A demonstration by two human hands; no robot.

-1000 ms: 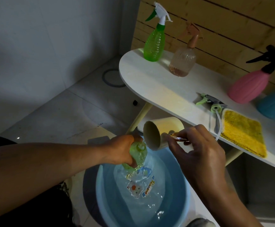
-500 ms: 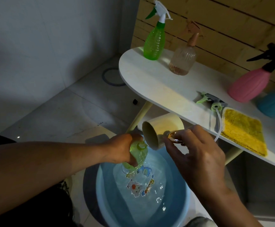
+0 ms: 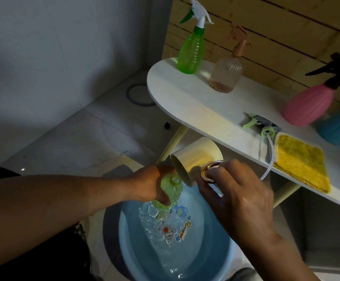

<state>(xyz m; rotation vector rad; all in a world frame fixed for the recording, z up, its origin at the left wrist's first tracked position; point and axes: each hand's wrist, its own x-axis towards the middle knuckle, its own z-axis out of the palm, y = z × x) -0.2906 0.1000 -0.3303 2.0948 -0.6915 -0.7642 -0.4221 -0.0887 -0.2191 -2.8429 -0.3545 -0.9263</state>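
Left hand [image 3: 153, 185] grips the green plastic bottle [image 3: 170, 192], held over the blue basin [image 3: 128, 230], likely so spills fall into the water. The cream mug [image 3: 193, 159] is tipped at the bottle's neck to pour. Right hand [image 3: 240, 197] pinches its gold handle. A loose sprayer head [image 3: 260, 123] lies on the tabletop [image 3: 195, 110], far right. Can't make out a pour stream. Fingers hide part of the bottle, and the basin's near rim is cut off.

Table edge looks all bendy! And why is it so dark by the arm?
Head view: the wide lens bends the table edge; head view: light hits the table, while the left hand gripping the bottle sits in dimmer light; head view: the right hand holding the cup looks slightly blurred.
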